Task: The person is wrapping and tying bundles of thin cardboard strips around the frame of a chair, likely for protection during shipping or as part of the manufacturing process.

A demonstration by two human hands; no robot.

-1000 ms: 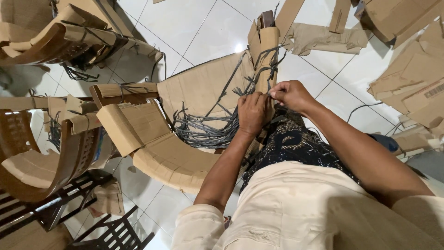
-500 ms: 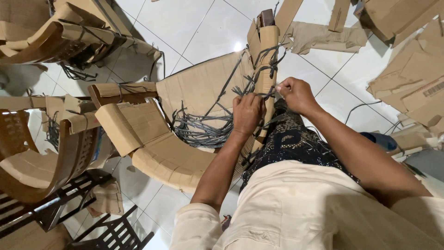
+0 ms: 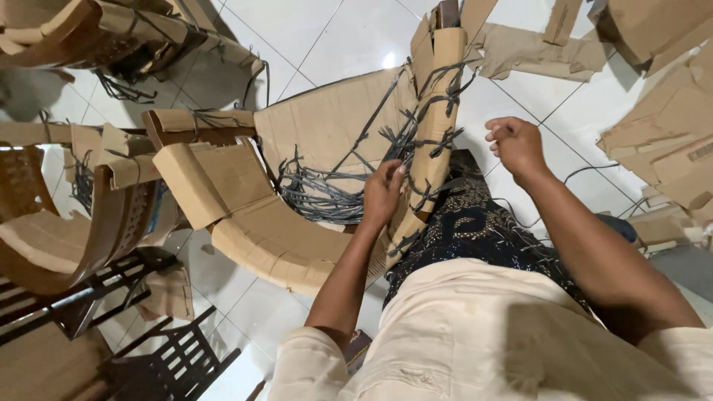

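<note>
1. Left hand (image 3: 382,194) pressed against the cardboard-wrapped chair arm (image 3: 431,141), fingers (image 3: 391,172) curled round a bunch of grey plastic straps (image 3: 405,145) that bind the wrapping; grip closed on the straps.
2. Right hand (image 3: 516,145) raised clear of the chair, well to the right of the arm, fingers folded into a loose fist; whether a strap end sits inside the fist cannot be told.
3. Straps running up and across the wrapped arm just above the left fingertips, with a loose tangle (image 3: 316,194) lying in the seat hollow just left of the left wrist.
4. Cardboard-wrapped chair (image 3: 275,230) tilted on the white tiled floor (image 3: 349,37), directly ahead of the knees, its curved seat edge below the left forearm.
5. Dark patterned cloth (image 3: 475,230) over the lap, between the two forearms, touching the chair's near edge.
6. More wrapped chairs (image 3: 82,223) stacked at left, torn cardboard pieces (image 3: 668,141) scattered at right, dark slatted furniture (image 3: 171,356) at lower left.
</note>
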